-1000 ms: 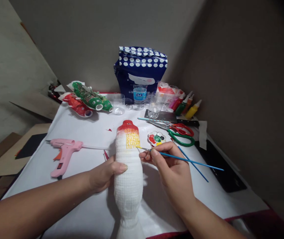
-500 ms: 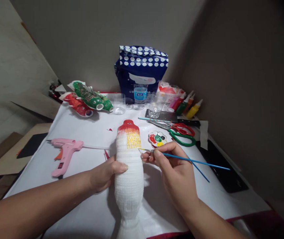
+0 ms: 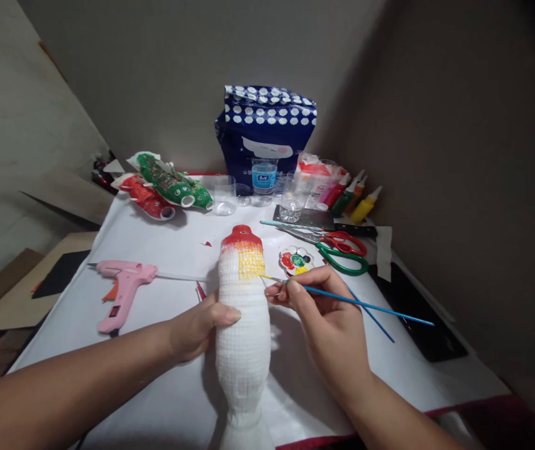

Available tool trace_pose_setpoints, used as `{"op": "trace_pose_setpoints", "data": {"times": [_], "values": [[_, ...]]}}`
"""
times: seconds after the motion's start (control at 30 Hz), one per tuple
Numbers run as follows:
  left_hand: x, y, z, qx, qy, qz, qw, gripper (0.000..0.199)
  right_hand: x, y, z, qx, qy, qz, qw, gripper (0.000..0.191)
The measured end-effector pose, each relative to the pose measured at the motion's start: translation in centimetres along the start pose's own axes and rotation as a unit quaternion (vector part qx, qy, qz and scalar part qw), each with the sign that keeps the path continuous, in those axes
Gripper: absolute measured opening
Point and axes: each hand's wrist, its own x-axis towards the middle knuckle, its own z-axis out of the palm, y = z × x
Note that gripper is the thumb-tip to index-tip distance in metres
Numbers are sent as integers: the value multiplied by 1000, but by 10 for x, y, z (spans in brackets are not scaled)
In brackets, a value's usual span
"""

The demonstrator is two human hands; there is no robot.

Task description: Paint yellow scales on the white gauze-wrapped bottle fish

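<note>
A white, cloth-wrapped fish figure (image 3: 243,350) stretches toward me, its far end painted red with a yellow patch below. My left hand (image 3: 204,325) is closed around its left side, thumb lying on top. In my right hand (image 3: 326,306) a thin blue paintbrush (image 3: 370,305) is pinched, its yellow tip touching the lower right edge of the yellow patch. Just beyond that hand lies a flower-shaped paint palette (image 3: 297,260) with red, green, yellow and dark paint. A second blue brush (image 3: 375,319) rests on the table, partly hidden by the right hand.
At left lies a pink glue gun (image 3: 127,290). Painted red and green fish (image 3: 169,184) sit back left. A dark blue bag (image 3: 267,131), clear cups (image 3: 290,203) and paint bottles (image 3: 365,205) stand behind. Scissors (image 3: 342,256) and a black phone-like slab (image 3: 417,315) are at right.
The brush tip has shifted slightly up and left onto the yellow patch, and its handle end has dipped a little. My left hand and the fish figure look unchanged.
</note>
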Motion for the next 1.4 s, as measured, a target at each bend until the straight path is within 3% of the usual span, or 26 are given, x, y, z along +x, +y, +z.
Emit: {"op": "trace_pose_setpoints", "data": {"times": [1.23,1.4], "values": [[0,1,0,-7,-18,-7,1000,53,-3,-4,-1,-10,-8,12,1000,13],[-1,0,-2,24,-40,23,999,59,-5,-3,-2,12,-18,7,1000,11]]}}
